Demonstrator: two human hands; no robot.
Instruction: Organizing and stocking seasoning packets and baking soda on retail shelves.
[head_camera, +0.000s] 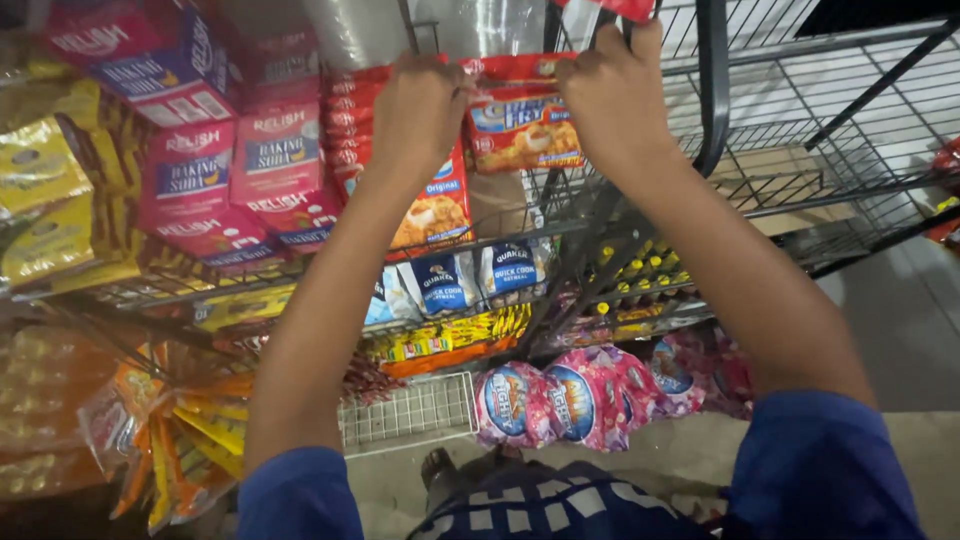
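Left hand (418, 112) and right hand (612, 100) both clamped on top edge of a red and orange packet (522, 128), held up against wire rack (800, 130). Matching packets (432, 205) just left, pink boxes (240, 170) beyond, blue bags (450, 283) below.

A: We can't see the fingertips of the left hand (418, 118), they're curled behind the red breading-mix packet (520, 125).

B: Same for the right hand (612, 100), we can't tell its grip. The red packet (628, 8) up top is cut off by the frame, and the yellow bags (38, 190) on the left are blurry.
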